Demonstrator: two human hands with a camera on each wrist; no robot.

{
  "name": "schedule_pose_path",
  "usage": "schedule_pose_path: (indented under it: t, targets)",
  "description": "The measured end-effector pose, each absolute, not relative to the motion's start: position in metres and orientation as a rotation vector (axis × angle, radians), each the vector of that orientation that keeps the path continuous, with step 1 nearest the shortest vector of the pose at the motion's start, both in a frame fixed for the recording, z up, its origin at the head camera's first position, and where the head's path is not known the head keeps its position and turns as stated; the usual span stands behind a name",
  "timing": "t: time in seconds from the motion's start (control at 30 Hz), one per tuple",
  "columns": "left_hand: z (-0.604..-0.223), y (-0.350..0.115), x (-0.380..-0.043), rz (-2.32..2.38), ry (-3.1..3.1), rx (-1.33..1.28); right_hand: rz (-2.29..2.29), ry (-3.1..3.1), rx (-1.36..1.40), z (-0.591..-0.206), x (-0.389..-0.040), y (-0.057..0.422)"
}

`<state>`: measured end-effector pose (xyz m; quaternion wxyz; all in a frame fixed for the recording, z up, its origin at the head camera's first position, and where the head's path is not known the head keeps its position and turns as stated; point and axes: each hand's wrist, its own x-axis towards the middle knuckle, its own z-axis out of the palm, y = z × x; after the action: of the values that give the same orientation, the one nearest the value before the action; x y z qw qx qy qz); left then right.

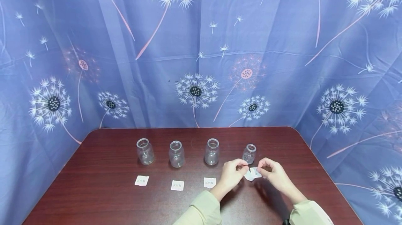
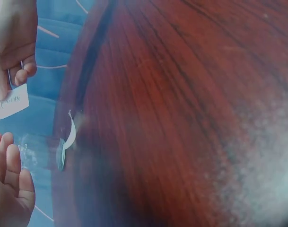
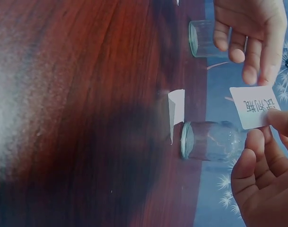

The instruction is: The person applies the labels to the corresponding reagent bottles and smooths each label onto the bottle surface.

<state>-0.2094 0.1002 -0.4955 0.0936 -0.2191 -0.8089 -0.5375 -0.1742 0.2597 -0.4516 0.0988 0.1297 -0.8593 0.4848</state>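
Note:
A small white paper label (image 3: 252, 106) with printed characters is held up between both hands. My right hand (image 1: 274, 175) pinches it between thumb and fingers. At its opposite edge, the index fingertip and thumb of my left hand (image 1: 231, 174) come together at the corner, the other fingers spread loosely in the right wrist view. Just behind the hands stands a small clear glass jar (image 1: 249, 154), open at the top. Below the label, a folded, curling white slip (image 3: 177, 108) rests on the table near that jar; the hands partly cover this spot in the head view.
Three larger clear jars stand in a row to the left: a left one (image 1: 146, 152), a second (image 1: 177, 155) and a third (image 1: 212, 152). In front of them lie matching white labels (image 1: 142, 180) (image 1: 177, 185) (image 1: 209, 182). The dark red table (image 1: 113, 204) ends at a blue dandelion curtain (image 1: 157, 89).

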Motion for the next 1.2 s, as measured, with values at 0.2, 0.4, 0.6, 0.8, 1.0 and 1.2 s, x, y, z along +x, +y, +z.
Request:
schedule_pose_path:
  t: [0.2,0.4,0.6,0.8,1.0,1.2]
  targets:
    - [-0.494,0.103,-0.206,-1.52,-2.397,-0.743,1.407,-2.586,0.392,-0.464,-0.179,0.265]
    - [-0.493,0.103,-0.205,-1.497,-2.395,-0.783,1.386,-2.613,0.397,-0.454,-0.172,0.258]
    - [-0.492,0.103,-0.203,-1.469,-2.42,-0.805,1.399,-2.624,0.394,-0.454,-0.172,0.258]
    - [-0.492,0.103,-0.203,-1.445,-2.481,-0.792,1.362,-2.61,0.431,-0.466,-0.178,0.265]
    - [-0.492,0.102,-0.203,-1.406,-2.502,-0.796,1.311,-2.573,0.502,-0.468,-0.18,0.266]
    - [-0.493,0.101,-0.203,-1.415,-2.477,-0.81,1.304,-2.585,0.488,-0.466,-0.179,0.265]
